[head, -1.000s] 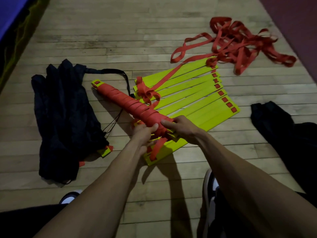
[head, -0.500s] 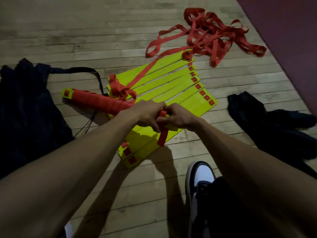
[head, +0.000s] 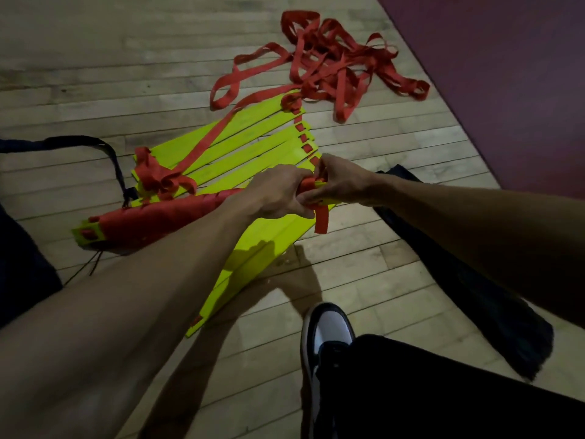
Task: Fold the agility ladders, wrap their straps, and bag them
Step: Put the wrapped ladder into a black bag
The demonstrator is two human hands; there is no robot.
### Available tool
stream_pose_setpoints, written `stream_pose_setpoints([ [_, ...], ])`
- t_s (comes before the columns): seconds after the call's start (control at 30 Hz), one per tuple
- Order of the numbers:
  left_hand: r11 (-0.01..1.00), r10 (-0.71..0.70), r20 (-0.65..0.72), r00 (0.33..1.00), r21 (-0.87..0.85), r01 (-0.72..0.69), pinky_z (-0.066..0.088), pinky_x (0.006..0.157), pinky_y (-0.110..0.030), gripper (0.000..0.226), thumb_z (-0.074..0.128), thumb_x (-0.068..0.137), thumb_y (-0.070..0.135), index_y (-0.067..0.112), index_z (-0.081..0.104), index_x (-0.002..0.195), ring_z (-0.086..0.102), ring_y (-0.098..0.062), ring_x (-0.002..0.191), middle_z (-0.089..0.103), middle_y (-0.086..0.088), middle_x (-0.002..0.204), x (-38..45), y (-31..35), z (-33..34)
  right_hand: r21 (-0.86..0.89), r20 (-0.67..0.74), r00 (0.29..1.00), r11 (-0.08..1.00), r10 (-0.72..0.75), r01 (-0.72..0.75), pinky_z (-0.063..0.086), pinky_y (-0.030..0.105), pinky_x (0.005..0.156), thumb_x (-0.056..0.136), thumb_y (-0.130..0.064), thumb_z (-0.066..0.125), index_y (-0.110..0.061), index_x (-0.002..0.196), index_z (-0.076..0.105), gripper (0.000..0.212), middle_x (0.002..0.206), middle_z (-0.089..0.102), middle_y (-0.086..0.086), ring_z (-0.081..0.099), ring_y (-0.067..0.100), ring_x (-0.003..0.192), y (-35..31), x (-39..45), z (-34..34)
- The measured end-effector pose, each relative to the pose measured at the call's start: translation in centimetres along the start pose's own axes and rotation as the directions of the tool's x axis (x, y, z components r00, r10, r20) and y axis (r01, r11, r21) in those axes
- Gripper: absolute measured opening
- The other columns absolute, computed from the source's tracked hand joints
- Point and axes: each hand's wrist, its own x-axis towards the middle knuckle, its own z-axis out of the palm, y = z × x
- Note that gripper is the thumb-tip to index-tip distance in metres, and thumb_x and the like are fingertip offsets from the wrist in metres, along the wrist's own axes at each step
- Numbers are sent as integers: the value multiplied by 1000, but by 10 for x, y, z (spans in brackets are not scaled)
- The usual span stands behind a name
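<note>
At the bottom of the frame, both forearms run in from the lower edge, and a dark trouser leg and a black-and-white shoe (head: 326, 337) fill the lower right; the rest of the person is cut off. Just above, in mid-frame, the left hand (head: 278, 191) curls over the right end of the bundle (head: 158, 217), a stack of yellow rungs wound tight in red strap. The left forearm hides part of the bundle's middle. The right hand (head: 340, 182) pinches the strap end (head: 321, 218), whose short tail hangs down below the fingers; how the strap is tucked there cannot be made out. Under the hands lies a second ladder (head: 253, 147), its yellow rungs fanned flat on the wood floor (head: 95, 68), small red tabs along their right ends. At the left edge a dark bag (head: 22, 267) is mostly out of frame, its cord trailing under the bundle. Another dark bag (head: 493, 308) lies at the right, partly behind the right forearm. In the upper middle, the loose strap (head: 335, 68) sits in a red tangle beside a maroon mat (head: 506, 74) in the upper right.
</note>
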Motion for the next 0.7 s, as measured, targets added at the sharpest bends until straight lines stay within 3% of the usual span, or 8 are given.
stream_pose_setpoints([
  [0.1,1000,-5,7,1000,-6,5,44,71,-40,45,87,71,47,34,51,94,50,-22,88,50,10,86,14,4,2,-16,-22,1000,1000,1,-1,51,54,79,59,-50,90,7,102,58,78,98,66,26,61,29,80,1,-2,-7],
  [0.2,1000,-19,15,1000,-22,19,41,70,-37,48,86,71,50,35,53,103,53,-23,91,51,15,85,27,3,6,-9,-81,997,1000,2,-2,52,44,76,67,-40,90,-4,98,54,60,91,63,11,59,24,79,11,2,-13],
  [0.37,1000,1,29,1000,-21,0,38,65,-34,53,87,71,48,39,50,109,59,-26,92,55,11,86,43,10,17,85,-141,990,996,27,-15,53,29,64,67,-35,91,-4,110,50,67,94,62,7,61,16,78,35,-2,-17],
  [0.43,1000,-18,42,999,-7,19,35,62,-32,67,87,71,47,33,50,125,55,-20,89,59,10,90,50,11,25,165,-180,983,986,33,-3,58,32,69,66,-34,92,-8,112,47,69,98,64,8,67,20,84,50,-4,-14],
  [0.5,1000,-14,76,997,-2,15,43,66,-35,78,87,70,48,29,45,133,58,-21,96,68,5,105,59,9,34,265,-229,971,964,65,-2,61,38,76,65,-32,92,-11,113,46,70,99,65,7,69,22,90,66,-6,-8],
  [0.6,999,12,195,981,-48,-2,51,82,-37,62,85,74,36,27,49,124,62,-22,100,68,4,108,71,10,42,382,-282,951,924,130,-13,60,43,78,64,-31,93,-10,114,46,71,98,68,6,71,22,90,89,-8,6],
  [0.7,999,21,243,970,-40,-12,39,66,-23,42,82,80,21,36,45,94,56,-16,86,58,14,88,78,9,53,425,-304,936,904,177,-33,58,49,79,64,-33,93,-11,112,47,70,99,68,9,70,27,92,101,-7,17],
])
